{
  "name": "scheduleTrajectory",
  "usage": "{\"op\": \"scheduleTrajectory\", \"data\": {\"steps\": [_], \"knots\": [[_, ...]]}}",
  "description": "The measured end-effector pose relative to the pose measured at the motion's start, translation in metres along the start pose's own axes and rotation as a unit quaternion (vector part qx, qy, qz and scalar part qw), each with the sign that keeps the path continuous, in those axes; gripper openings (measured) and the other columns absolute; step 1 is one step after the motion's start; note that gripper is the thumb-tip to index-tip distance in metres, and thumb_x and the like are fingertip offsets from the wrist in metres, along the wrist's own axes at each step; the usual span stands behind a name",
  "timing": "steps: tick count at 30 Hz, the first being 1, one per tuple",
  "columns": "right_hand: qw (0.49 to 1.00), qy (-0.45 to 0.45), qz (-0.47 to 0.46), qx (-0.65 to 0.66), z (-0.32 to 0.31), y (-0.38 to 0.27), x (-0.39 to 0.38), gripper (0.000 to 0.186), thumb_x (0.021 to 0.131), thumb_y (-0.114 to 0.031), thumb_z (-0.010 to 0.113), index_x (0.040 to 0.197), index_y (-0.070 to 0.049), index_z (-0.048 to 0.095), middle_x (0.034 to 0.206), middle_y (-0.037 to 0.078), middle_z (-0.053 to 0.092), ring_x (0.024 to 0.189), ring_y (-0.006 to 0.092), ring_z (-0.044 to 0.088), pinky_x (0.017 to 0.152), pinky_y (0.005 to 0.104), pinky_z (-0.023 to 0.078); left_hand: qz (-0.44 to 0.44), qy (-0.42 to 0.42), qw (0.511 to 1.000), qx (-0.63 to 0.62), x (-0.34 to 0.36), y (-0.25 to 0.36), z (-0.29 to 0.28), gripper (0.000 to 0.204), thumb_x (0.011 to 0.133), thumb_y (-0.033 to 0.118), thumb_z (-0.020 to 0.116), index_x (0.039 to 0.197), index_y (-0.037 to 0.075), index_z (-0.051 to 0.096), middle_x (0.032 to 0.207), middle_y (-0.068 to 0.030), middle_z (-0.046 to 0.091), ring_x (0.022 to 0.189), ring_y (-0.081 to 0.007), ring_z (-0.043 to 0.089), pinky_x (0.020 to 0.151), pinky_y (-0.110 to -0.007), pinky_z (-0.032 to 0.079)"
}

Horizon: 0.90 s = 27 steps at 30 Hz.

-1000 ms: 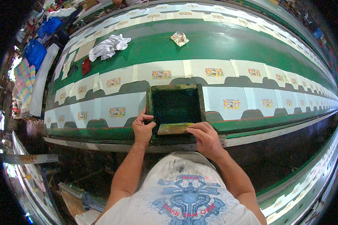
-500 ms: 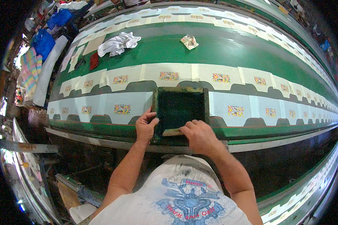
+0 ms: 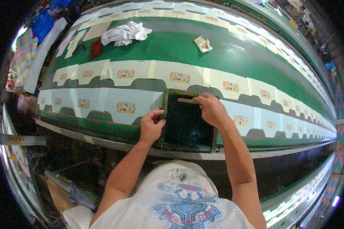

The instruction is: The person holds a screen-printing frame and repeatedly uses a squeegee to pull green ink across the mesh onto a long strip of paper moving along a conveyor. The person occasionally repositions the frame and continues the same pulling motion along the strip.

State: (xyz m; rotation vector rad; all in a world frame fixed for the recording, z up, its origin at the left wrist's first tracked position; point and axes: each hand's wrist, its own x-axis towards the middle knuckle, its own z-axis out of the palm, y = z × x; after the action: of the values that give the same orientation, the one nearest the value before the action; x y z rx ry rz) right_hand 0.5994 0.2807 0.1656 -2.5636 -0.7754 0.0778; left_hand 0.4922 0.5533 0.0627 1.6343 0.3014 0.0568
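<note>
1. The long green printing table (image 3: pixel 187 49) runs well beyond both hands, lined with pale cut fabric panels (image 3: pixel 133 103), each carrying a small multicoloured print. The work in hand looks like a squeegee pull across a screen, so the frame should sit square over the panel beneath before any stroke.
2. The dark printing screen frame (image 3: pixel 187 122) lies flat on the table between the two hands. The left hand (image 3: pixel 151 128) grips its left edge, fingers curled over the rail and thumb on top; that hold should stay firm so the frame does not creep.
3. The right hand (image 3: pixel 212 108) is closed around the wooden squeegee (image 3: pixel 188 101) at the far end of the frame, fingers wrapped together over the handle. An even pull toward the body, with steady pressure, would likely lay ink cleanly.
4. Beyond the fingers lie a white cloth (image 3: pixel 124 33), a crumpled rag (image 3: pixel 203 43) and a small dark red item (image 3: pixel 96 48).
5. Hidden: the panel under the screen, the squeegee blade, and any ink, lost in the dark mesh. The table's far ends bend away and blur.
</note>
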Motion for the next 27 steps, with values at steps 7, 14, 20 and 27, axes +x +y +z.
{"op": "scheduleTrajectory", "data": {"steps": [7, 14, 20, 27], "knots": [[0.998, -0.041, 0.046, -0.020, 0.004, -0.010, 0.000, 0.047, 0.089, 0.007, 0.065, 0.131, -0.007, 0.079, 0.119, 0.021, 0.075, 0.120, 0.0434, 0.069, 0.104, 0.0530, 0.057, 0.011, -0.007, 1.000, -0.013, 0.001, -0.007, -0.001, 0.039, 0.094, -0.009, 0.078, 0.132, 0.000, 0.075, 0.154, -0.0189, 0.067, 0.119, -0.0183, 0.075, 0.100, -0.032, 0.061], [0.999, -0.026, 0.014, 0.011, 0.013, -0.024, -0.030, 0.047, 0.082, 0.005, 0.067, 0.126, -0.006, 0.080, 0.112, 0.020, 0.075, 0.111, 0.0429, 0.070, 0.100, 0.0525, 0.058, 0.029, -0.007, 0.999, 0.014, -0.005, -0.004, 0.000, 0.040, 0.095, -0.008, 0.078, 0.134, 0.002, 0.075, 0.155, -0.0203, 0.066, 0.127, -0.0228, 0.073, 0.106, -0.035, 0.059], [0.998, -0.067, 0.008, -0.020, 0.020, -0.057, -0.073, 0.052, 0.082, 0.003, 0.071, 0.133, -0.007, 0.075, 0.123, 0.017, 0.074, 0.115, 0.0420, 0.068, 0.102, 0.0517, 0.055, 0.067, 0.018, 0.998, -0.007, -0.012, -0.012, 0.004, 0.039, 0.097, -0.007, 0.075, 0.135, 0.003, 0.075, 0.157, -0.0203, 0.065, 0.140, -0.0281, 0.066, 0.116, -0.040, 0.053], [0.999, -0.053, 0.006, -0.009, 0.029, -0.083, -0.119, 0.058, 0.078, 0.006, 0.076, 0.135, -0.005, 0.075, 0.130, 0.015, 0.073, 0.120, 0.0383, 0.066, 0.108, 0.0509, 0.054, 0.146, 0.024, 0.979, 0.138, -0.020, -0.008, 0.010, 0.047, 0.091, -0.003, 0.080, 0.137, 0.007, 0.076, 0.161, -0.0250, 0.061, 0.150, -0.0415, 0.058, 0.126, -0.050, 0.044]]}}
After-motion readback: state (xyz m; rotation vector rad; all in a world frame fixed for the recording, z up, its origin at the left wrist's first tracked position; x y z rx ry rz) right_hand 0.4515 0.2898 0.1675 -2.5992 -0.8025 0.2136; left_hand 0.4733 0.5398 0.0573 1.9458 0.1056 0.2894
